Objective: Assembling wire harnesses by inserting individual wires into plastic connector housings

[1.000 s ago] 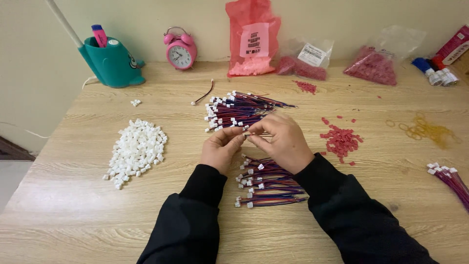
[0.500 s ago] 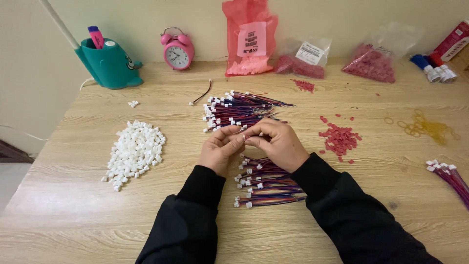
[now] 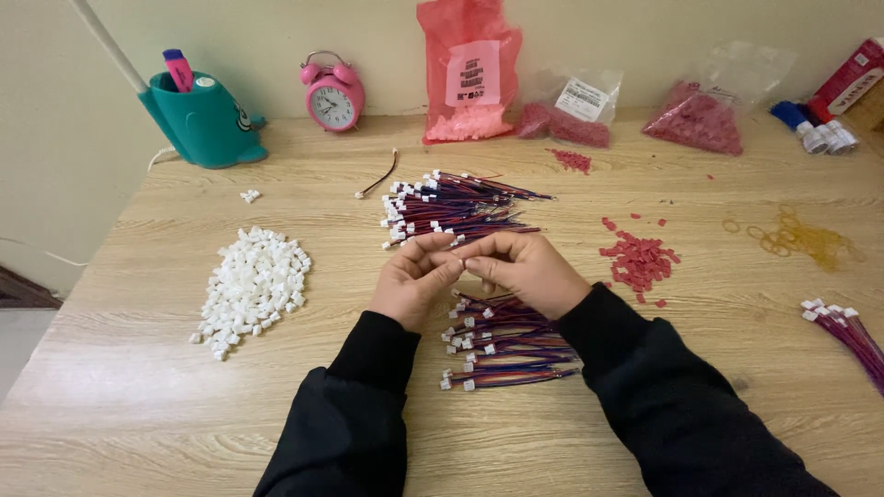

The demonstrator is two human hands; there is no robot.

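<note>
grainy wooden table (image 3: 138,405): both hands (image 3: 479,276) pinch shut on one thin connector-tipped wire (image 3: 458,247).

pinched item between hands (image 3: 463,264): hidden, perhaps a wire | right-edge wire bundle (image 3: 852,333): cut off

Your left hand (image 3: 412,283) and right hand (image 3: 527,272) meet fingertip to fingertip over the wooden table (image 3: 138,405), pinching something too small to tell; wire bundles (image 3: 502,342) lie beneath them; a white connector pile (image 3: 250,287) sits to your left; red pieces (image 3: 639,260) sit to your right.
</note>
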